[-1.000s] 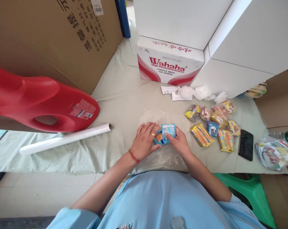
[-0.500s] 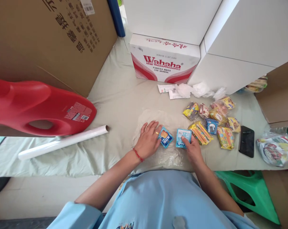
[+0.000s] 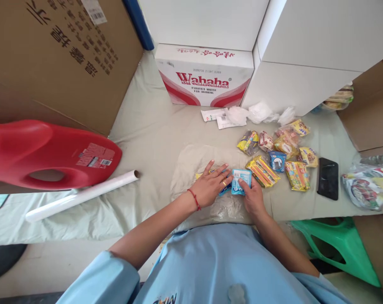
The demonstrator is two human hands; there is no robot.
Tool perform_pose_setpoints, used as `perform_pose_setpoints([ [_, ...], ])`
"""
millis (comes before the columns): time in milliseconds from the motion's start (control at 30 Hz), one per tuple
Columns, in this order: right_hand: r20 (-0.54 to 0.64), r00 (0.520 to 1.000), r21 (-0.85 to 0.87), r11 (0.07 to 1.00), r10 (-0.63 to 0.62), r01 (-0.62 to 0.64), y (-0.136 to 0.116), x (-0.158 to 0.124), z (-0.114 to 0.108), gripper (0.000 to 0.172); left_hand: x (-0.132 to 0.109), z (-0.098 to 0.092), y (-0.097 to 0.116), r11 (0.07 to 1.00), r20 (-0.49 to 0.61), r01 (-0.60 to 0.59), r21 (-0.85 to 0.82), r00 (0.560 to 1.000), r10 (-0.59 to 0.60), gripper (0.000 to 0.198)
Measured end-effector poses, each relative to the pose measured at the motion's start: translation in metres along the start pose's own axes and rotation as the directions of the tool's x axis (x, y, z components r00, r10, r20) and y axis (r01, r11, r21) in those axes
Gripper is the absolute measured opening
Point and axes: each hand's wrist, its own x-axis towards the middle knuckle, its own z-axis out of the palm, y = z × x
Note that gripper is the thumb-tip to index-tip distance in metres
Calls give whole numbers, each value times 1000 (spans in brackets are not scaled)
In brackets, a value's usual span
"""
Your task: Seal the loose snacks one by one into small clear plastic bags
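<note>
My right hand (image 3: 255, 198) is closed on a light blue snack packet (image 3: 242, 177), thumb on top and the packet's printed side up. My left hand (image 3: 212, 185) lies open, palm down and fingers spread, with its fingertips close to that packet. Under the left hand, a second blue packet (image 3: 226, 190) and a bit of yellow wrapper (image 3: 198, 175) show at the edges; the rest of them is covered. Beneath these a clear plastic film (image 3: 191, 158) is spread on the cloth. Just right of the right hand sits a yellow pack of sausage-like sticks (image 3: 263, 172).
Several wrapped snacks (image 3: 285, 145) and a black phone (image 3: 327, 179) lie to the right. Behind stand crumpled white wrappers (image 3: 237, 115) and a Wahaha carton (image 3: 204, 76). At left are a white roll (image 3: 83, 196), a red jug (image 3: 58, 154) and a large cardboard box (image 3: 83, 84).
My left hand has moved right, over the second blue packet and up to the one in my right hand. Yellow wrapper now shows behind the left hand. The view has shifted slightly.
</note>
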Motion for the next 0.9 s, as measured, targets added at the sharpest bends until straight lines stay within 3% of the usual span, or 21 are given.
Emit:
perform_pose_setpoints([
  [133, -79, 997, 115, 993, 19, -10, 3, 2, -2, 45, 13, 2, -2, 997, 52, -30, -69, 998, 34, 62],
  [300, -72, 997, 104, 994, 43, -35, -2, 3, -4, 46, 13, 0, -2, 998, 9, 12, -64, 1000, -12, 70],
  [500, -32, 999, 47, 998, 34, -32, 2, 1, -8, 46, -5, 4, -8, 971, -110, 214, -105, 968, -225, 84],
  [600, -24, 999, 66, 997, 39, -38, 3, 1, -10, 44, -18, 8, -16, 938, -173, 314, -144, 926, -336, 84],
  [667, -25, 999, 74, 997, 36, -34, 4, 1, -11, 44, -25, 10, -22, 920, -154, 359, -160, 911, -382, 80],
  [900, -15, 1000, -20, 1000, 12, -12, 8, 3, -13, 43, -36, 13, -28, 904, -98, 409, -123, 902, -421, 68],
])
